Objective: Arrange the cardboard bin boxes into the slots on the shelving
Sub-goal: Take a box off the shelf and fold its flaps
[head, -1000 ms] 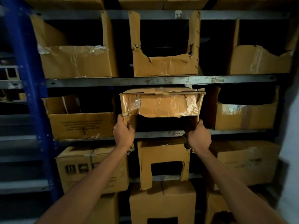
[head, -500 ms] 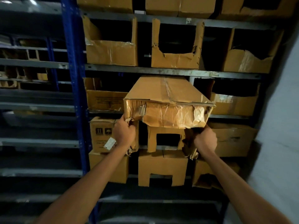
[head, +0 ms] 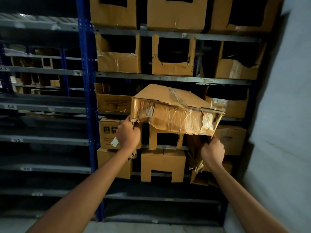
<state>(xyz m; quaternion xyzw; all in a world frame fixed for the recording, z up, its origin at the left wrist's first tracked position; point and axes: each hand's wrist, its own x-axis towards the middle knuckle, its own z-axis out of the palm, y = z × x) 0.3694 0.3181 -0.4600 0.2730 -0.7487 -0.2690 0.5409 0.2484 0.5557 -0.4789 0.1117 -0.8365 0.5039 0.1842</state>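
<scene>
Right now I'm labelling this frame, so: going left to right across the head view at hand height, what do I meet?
In order: blue shelving upright → left hand → taped cardboard box, gripped by both hands → right hand → pale wall.

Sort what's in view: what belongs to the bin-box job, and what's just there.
Job: taped cardboard box, gripped by left hand and right hand; grey shelving; slotted boxes.
Just there: neighbouring rack; S5 label; wall.
</scene>
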